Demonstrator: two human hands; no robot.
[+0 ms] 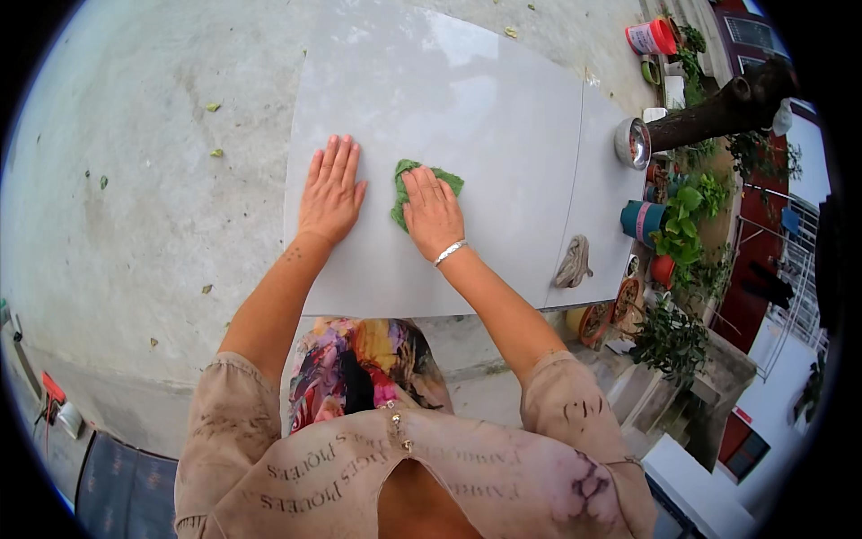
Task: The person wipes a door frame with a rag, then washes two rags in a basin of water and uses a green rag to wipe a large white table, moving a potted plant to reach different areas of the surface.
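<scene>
My left hand (332,188) lies palm down near the left edge of a smooth light-grey tabletop (444,114), holding nothing, its thumb a little apart from the fingers. To its right, my right hand (433,209) presses on a crumpled green cloth (448,180). Parts of the cloth stick out past the fingertips and to both sides, while the palm hides its middle. A silvery bracelet (450,252) circles my right wrist. Nearer the table's front right corner rests a twisted greyish-brown cloth (574,263), apart from both hands.
A metal bowl (633,143) is at the table's right edge, near a leaning tree trunk (724,111). Beyond that edge are potted plants, including one in a teal pot (642,221), and a red-and-white bucket (651,37). Concrete ground (155,182) with scattered leaves extends to the left.
</scene>
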